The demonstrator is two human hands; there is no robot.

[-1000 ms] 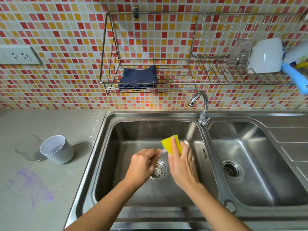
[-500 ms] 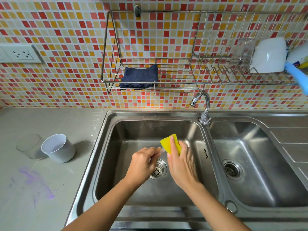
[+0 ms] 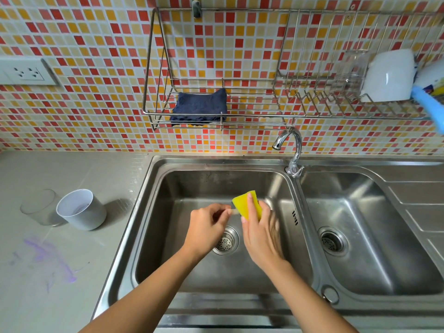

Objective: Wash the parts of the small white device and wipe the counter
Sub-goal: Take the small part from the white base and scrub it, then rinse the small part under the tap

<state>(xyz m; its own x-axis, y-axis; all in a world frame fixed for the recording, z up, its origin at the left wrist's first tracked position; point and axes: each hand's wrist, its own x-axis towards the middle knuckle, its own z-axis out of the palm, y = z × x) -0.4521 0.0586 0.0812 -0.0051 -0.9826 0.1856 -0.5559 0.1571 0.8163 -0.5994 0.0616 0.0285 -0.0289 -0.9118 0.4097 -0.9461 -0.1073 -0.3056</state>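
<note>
Over the left sink basin [image 3: 182, 186], my right hand [image 3: 260, 233] grips a yellow sponge [image 3: 243, 204] folded around a small pale part [image 3: 232, 212]. My left hand [image 3: 206, 228] pinches that part's near end; most of it is hidden by fingers and sponge. On the grey counter [image 3: 79, 169] to the left stand a white cup-shaped part [image 3: 80, 210] and a clear cup [image 3: 39, 207] side by side. A purple smear [image 3: 48, 258] marks the counter in front of them.
A dark blue cloth [image 3: 200, 106] lies in the wire wall rack [image 3: 153, 68]. A clear glass [image 3: 350, 68], a white bowl-like piece [image 3: 389, 75] and a blue-handled item [image 3: 430, 104] sit on the rack's right side. The tap [image 3: 292, 145] stands between the basins; no water is running.
My hands stay over the left basin drain with only slight shifts of sponge and fingers. The view has tilted a little.
</note>
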